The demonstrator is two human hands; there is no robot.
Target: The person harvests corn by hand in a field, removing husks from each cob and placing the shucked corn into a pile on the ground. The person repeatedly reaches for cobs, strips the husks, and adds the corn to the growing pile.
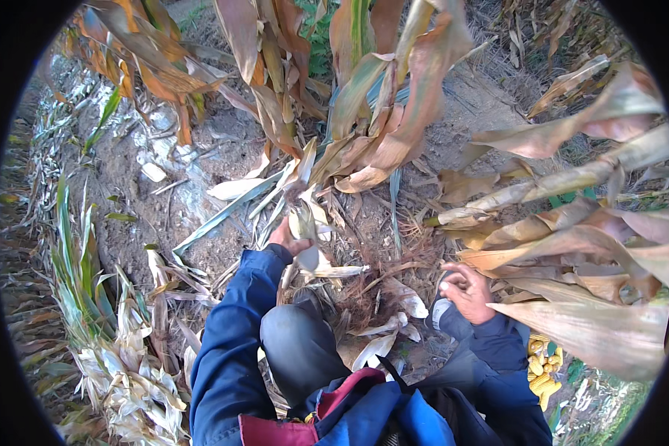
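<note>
My left hand (288, 239) is closed around the lower part of a corn ear (303, 223) in pale husk, just in front of the dry corn plants. Its fingers are partly hidden behind the husk. Over my right shoe, my right hand (468, 293) is raised with loosely bent fingers, apart from the ear. I see nothing held in it. Brown corn silk (398, 279) and torn husks (407, 299) lie on the soil between my hands.
Dry cornstalks with leaves (372, 111) rise ahead. A thick stalk (543, 186) leans in from the right, its leaves close to my right hand. Yellow husked cobs (544, 368) are piled at lower right. Pale husks (126, 372) are heaped at lower left.
</note>
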